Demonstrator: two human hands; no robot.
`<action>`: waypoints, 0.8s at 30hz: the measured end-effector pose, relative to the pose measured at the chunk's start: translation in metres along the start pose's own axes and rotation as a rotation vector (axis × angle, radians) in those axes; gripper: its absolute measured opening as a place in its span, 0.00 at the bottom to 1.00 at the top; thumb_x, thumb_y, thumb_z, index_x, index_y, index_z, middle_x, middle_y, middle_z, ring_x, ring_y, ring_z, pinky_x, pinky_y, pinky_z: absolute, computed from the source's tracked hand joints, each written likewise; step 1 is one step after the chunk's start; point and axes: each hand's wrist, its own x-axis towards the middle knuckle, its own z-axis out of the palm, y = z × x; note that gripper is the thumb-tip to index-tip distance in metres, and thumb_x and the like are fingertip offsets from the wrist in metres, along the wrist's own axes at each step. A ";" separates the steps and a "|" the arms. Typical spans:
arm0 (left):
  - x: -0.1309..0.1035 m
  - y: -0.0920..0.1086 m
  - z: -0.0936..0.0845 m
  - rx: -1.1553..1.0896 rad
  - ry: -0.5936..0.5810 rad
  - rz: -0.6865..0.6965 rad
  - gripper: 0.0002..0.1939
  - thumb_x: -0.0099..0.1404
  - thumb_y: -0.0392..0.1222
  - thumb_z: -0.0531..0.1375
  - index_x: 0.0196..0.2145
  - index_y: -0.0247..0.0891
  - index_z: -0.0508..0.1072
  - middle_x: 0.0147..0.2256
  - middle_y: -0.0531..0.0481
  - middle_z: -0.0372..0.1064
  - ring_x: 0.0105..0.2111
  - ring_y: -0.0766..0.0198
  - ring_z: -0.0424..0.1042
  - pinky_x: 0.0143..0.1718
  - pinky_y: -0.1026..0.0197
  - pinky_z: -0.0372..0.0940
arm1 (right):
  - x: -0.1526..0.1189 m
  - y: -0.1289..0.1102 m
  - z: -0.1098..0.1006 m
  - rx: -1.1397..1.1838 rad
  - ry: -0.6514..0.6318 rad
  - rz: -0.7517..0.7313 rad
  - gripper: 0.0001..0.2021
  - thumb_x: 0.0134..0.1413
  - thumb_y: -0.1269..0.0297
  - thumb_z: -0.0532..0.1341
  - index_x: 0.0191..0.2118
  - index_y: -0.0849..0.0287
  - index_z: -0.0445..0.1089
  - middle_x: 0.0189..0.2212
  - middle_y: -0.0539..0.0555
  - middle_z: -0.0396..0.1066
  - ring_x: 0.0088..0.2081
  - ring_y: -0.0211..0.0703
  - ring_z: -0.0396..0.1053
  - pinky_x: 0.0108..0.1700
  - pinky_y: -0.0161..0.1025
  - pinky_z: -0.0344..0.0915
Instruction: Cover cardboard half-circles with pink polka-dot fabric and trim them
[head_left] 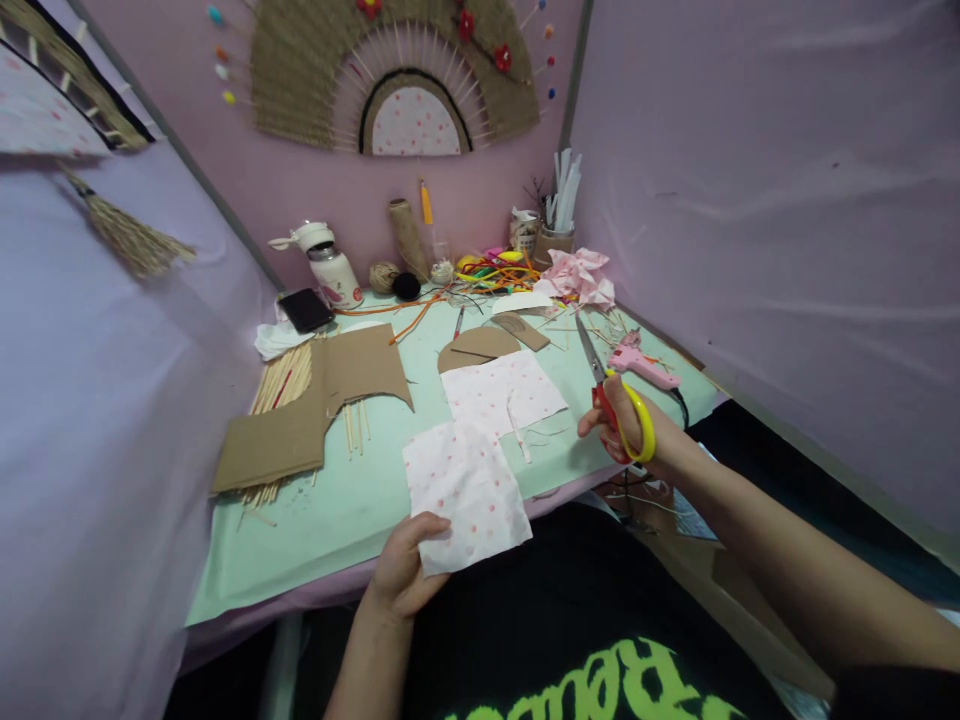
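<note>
My left hand (405, 565) pinches the lower left corner of a white fabric piece with pink dots (469, 490), held over the table's front edge. In my right hand (626, 425) are scissors (592, 355) with red and yellow handles, my thumb through the yellow loop and the blades pointing away from me. A second dotted fabric piece (502, 390) lies flat just beyond the first, partly over a rounded cardboard piece (474, 345). A thin cut strip (519, 435) rests across its right part, with loose threads beside it.
Cardboard pieces (360, 365) lie on thin wooden sticks (281, 380) at the left. A phone (305, 310) and a bottle (335, 275) are behind them. A pink glue gun (643, 365) lies at the right. Crumpled pink fabric (579, 277) and colored cords (502, 272) are at the back.
</note>
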 end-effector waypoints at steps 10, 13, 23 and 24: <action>0.001 0.000 -0.008 -0.098 -0.108 -0.012 0.25 0.65 0.33 0.56 0.59 0.29 0.67 0.44 0.40 0.78 0.49 0.49 0.74 0.60 0.48 0.60 | -0.016 0.025 0.000 -0.009 -0.105 0.048 0.33 0.50 0.27 0.45 0.33 0.57 0.61 0.15 0.46 0.59 0.14 0.35 0.49 0.18 0.35 0.49; -0.001 0.006 -0.008 -0.077 -0.049 0.003 0.22 0.64 0.32 0.56 0.55 0.29 0.71 0.42 0.40 0.79 0.48 0.49 0.75 0.59 0.48 0.60 | -0.003 0.022 -0.012 -0.299 0.132 -0.004 0.27 0.50 0.33 0.54 0.35 0.56 0.60 0.22 0.49 0.67 0.18 0.36 0.55 0.22 0.36 0.54; -0.014 0.036 -0.006 0.130 0.190 0.224 0.05 0.51 0.28 0.64 0.28 0.29 0.78 0.29 0.44 0.79 0.27 0.60 0.77 0.28 0.66 0.70 | 0.064 -0.006 -0.033 -1.001 0.447 -0.016 0.21 0.53 0.52 0.59 0.45 0.65 0.63 0.36 0.66 0.73 0.38 0.57 0.72 0.33 0.41 0.59; -0.014 0.036 -0.005 0.141 0.195 0.233 0.05 0.50 0.28 0.64 0.28 0.29 0.78 0.28 0.45 0.78 0.25 0.62 0.76 0.27 0.67 0.69 | 0.072 -0.008 -0.031 -1.014 0.442 -0.032 0.21 0.53 0.54 0.59 0.46 0.67 0.63 0.38 0.68 0.73 0.40 0.58 0.72 0.34 0.41 0.60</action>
